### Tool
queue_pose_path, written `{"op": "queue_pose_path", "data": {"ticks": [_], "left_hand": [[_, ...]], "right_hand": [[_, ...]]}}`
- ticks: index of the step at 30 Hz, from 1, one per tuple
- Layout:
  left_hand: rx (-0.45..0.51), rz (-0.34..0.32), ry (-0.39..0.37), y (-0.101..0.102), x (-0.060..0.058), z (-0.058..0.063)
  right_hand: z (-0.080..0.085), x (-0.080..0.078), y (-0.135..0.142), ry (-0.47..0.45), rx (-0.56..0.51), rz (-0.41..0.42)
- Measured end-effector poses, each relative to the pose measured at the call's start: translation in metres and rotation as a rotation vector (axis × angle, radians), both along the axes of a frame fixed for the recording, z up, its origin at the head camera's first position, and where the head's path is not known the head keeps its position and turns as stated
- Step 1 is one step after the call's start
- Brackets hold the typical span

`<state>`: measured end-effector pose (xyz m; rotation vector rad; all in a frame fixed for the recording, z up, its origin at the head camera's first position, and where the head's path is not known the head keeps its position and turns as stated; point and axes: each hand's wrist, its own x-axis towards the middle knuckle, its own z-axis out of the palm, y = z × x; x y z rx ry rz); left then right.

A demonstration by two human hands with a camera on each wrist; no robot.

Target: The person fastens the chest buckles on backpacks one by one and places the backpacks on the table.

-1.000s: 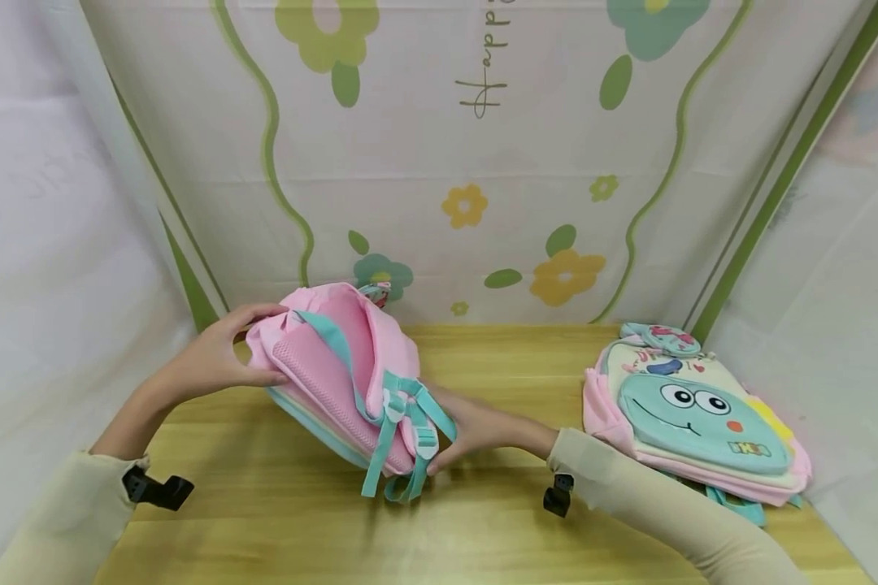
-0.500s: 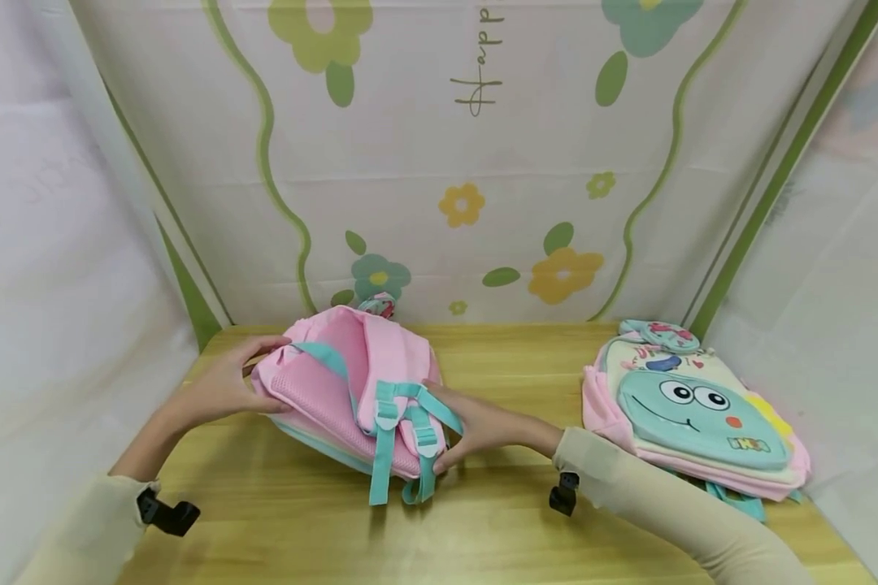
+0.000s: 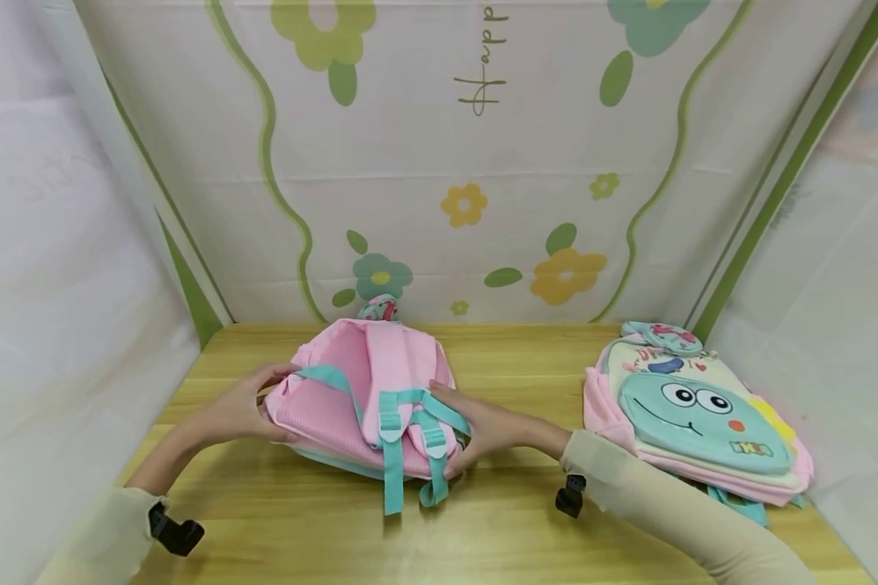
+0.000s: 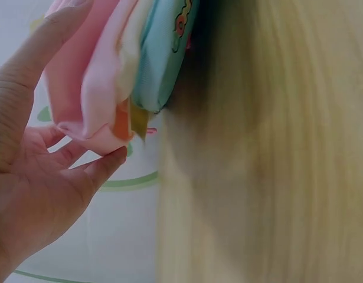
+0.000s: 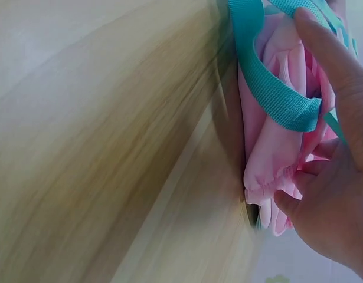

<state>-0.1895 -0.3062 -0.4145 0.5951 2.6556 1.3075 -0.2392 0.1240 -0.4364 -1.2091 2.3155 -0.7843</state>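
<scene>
A pink backpack [image 3: 325, 414] with teal straps [image 3: 391, 471] lies at the left of the table, its back panel and shoulder straps facing up. My left hand [image 3: 237, 410] grips its left end, thumb along the near side. In the left wrist view, the fingers of that hand [image 4: 45, 183] reach under the pink cloth, and this end is tilted up off the wood. At the other end, my right hand [image 3: 493, 426] holds the backpack's right side, thumb near a teal strap. The right wrist view shows this end [image 5: 272, 147] close against the tabletop. The backpack's front is mostly hidden.
A second backpack [image 3: 702, 422] with a teal cartoon face lies front up at the right of the table. The wooden table [image 3: 483, 528] ends at a flower-printed cloth wall [image 3: 410, 146]. A small round pouch [image 3: 380, 309] pokes out behind the held backpack.
The held backpack has come down and tipped flatter, with its left end lowered most. Both hands have moved with it, slightly to the right. The other backpack stays in place.
</scene>
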Motion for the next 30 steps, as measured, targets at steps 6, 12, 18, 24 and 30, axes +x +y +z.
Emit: {"op": "queue_pose_path", "data": {"ticks": [6,12,18,24,30], "left_hand": [[0.033,-0.057,-0.073,0.006,0.002,-0.013],[0.038,-0.082,-0.072,0.015,0.002,-0.026],[0.044,-0.102,-0.061,0.023,0.0,-0.034],[0.01,-0.109,-0.07,0.03,-0.003,-0.037],[-0.013,-0.129,-0.055,0.034,-0.006,-0.039]], "right_hand": [[0.004,-0.005,0.012,-0.007,0.029,0.028],[0.008,-0.01,0.023,0.019,0.07,0.064],[0.009,-0.011,0.03,0.048,0.06,0.08],[0.011,-0.012,0.037,0.091,0.079,0.067],[0.019,-0.014,0.043,0.066,0.103,0.051]]}}
